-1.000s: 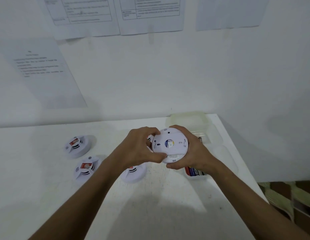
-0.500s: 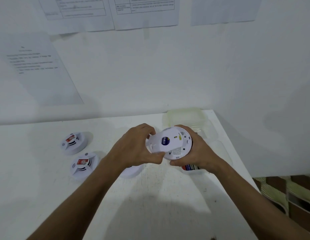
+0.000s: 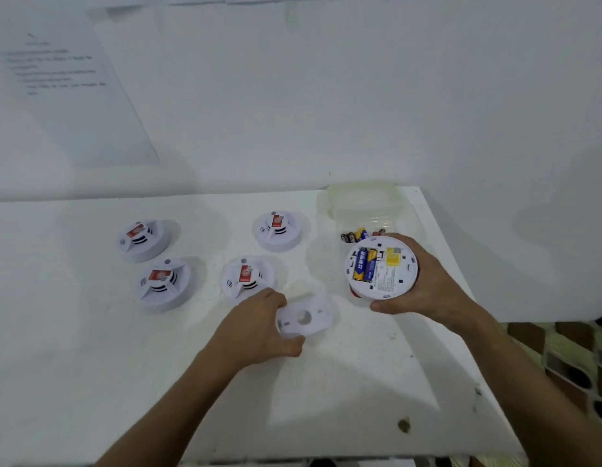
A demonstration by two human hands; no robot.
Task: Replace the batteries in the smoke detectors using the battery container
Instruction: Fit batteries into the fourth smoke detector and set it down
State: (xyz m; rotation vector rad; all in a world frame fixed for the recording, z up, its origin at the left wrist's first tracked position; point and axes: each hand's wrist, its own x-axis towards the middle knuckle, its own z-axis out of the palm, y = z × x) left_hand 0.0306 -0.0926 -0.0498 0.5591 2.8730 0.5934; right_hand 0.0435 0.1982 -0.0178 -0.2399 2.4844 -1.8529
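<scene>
The step in hand is opening one smoke detector to reach its cells. The right hand (image 3: 427, 284) is wrapped around the open detector (image 3: 382, 267), holding it off the bench (image 3: 90, 382) with its underside turned up, so two blue and yellow batteries (image 3: 364, 264) show side by side in the bay. The left hand (image 3: 259, 328) pinches the removed back plate (image 3: 304, 318) low over the bench, just in front of another detector; whether the plate already rests on the surface is not clear. The hands are well apart. The battery container (image 3: 360, 203), a clear tub at the far right corner, sits just behind the open detector with loose batteries near its front edge. Four other detectors (image 3: 163, 281) lie face up to the left, untouched. Next, I judge, the left hand must let go of the plate and pry the old cells out.
</scene>
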